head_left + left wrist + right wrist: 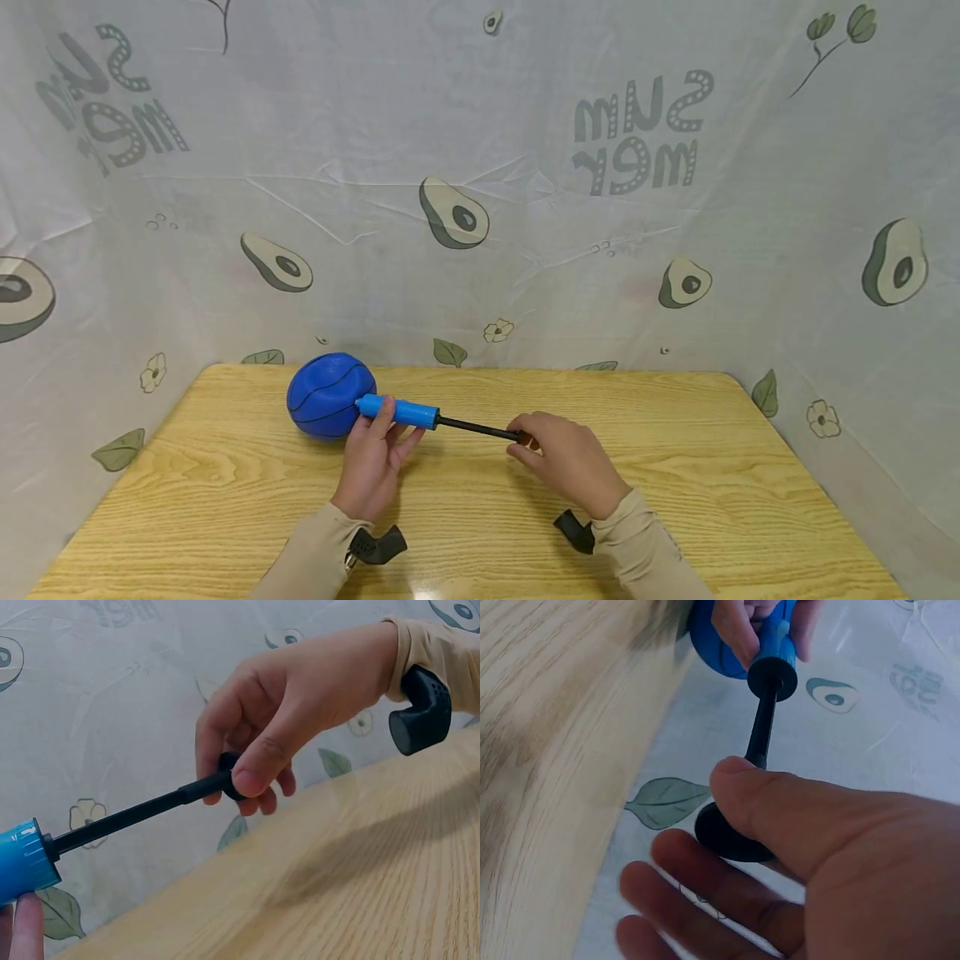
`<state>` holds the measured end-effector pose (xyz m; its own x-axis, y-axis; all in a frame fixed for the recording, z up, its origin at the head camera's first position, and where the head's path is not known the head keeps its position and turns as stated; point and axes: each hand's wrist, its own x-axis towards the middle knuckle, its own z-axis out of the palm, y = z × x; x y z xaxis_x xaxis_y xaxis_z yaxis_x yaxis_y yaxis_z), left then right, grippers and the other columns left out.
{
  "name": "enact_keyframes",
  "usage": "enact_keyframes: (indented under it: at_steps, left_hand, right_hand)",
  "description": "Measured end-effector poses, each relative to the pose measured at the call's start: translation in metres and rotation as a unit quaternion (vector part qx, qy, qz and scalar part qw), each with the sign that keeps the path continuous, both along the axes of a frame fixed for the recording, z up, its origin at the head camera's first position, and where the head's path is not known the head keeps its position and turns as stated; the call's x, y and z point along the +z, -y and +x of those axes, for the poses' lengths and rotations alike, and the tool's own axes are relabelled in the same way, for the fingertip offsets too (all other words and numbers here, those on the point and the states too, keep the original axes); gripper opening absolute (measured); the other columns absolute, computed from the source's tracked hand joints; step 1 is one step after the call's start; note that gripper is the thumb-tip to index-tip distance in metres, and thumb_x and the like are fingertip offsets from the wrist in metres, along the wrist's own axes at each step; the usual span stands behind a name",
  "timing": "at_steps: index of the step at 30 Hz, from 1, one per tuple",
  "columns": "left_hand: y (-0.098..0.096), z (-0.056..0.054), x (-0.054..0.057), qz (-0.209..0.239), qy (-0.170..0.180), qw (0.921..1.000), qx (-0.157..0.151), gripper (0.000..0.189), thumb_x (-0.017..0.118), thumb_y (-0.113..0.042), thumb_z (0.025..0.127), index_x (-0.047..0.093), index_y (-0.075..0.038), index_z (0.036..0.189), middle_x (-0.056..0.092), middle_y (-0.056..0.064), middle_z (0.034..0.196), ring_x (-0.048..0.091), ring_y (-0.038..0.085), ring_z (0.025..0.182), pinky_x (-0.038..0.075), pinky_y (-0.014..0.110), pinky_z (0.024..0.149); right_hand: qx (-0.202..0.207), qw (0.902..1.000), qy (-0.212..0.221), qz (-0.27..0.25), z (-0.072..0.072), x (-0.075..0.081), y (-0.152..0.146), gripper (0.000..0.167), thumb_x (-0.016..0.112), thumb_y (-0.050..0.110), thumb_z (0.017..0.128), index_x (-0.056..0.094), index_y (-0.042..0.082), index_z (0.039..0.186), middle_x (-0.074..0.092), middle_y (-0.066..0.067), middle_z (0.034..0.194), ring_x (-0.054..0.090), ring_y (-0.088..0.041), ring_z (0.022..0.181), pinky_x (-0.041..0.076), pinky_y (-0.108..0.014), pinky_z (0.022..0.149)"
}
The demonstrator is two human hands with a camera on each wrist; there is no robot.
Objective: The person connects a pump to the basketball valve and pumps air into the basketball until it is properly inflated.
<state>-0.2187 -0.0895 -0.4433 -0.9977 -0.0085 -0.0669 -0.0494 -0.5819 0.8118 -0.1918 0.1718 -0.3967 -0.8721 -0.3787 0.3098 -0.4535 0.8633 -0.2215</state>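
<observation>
A blue hand pump [408, 413] with a black rod [477, 427] pulled well out of its barrel lies level between the two hands. My left hand [372, 467] grips the blue barrel, thumb over the top. With thumb and fingers my right hand [566, 457] pinches the black end knob [727, 838] of the rod. Directly at the barrel's far end is a blue ball [327, 392] with dark seam lines, its upper side dented. The pump's tip meets the ball's right side; any needle there is hidden.
Everything is over a light wood-grain table [465, 517]. A pale curtain [555, 250] printed with avocados, leaves and lettering hangs behind it and along both sides. Each wrist carries a black camera mount [377, 546] over a beige sleeve [648, 546].
</observation>
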Motion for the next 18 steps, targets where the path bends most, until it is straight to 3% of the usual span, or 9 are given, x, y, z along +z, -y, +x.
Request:
enact_keyframes:
  at_steps: [9,18]
  left_hand:
    - [-0.009,0.004,-0.001,0.004,0.030,0.9996,0.002,0.036,0.048,-0.032,0.111,0.033,-0.009,0.134,0.045,0.005,0.122,0.062,0.012,0.108,0.056,0.036,0.102]
    - [-0.029,0.019,-0.007,-0.021,0.056,0.9976,-0.034,0.040,0.049,-0.032,0.111,0.033,-0.005,0.136,0.049,0.007,0.121,0.063,0.014,0.108,0.057,0.036,0.100]
  right_hand:
    - [0.067,0.9977,-0.004,0.010,0.001,0.000,0.000,0.019,0.077,0.033,0.094,0.075,0.019,0.106,0.061,0.014,0.083,0.056,0.001,0.071,0.050,-0.021,0.061]
    - [0.090,0.9956,0.003,0.026,0.001,-0.005,0.007,0.020,0.080,0.033,0.091,0.074,0.017,0.102,0.058,0.013,0.078,0.050,0.002,0.065,0.046,-0.019,0.056]
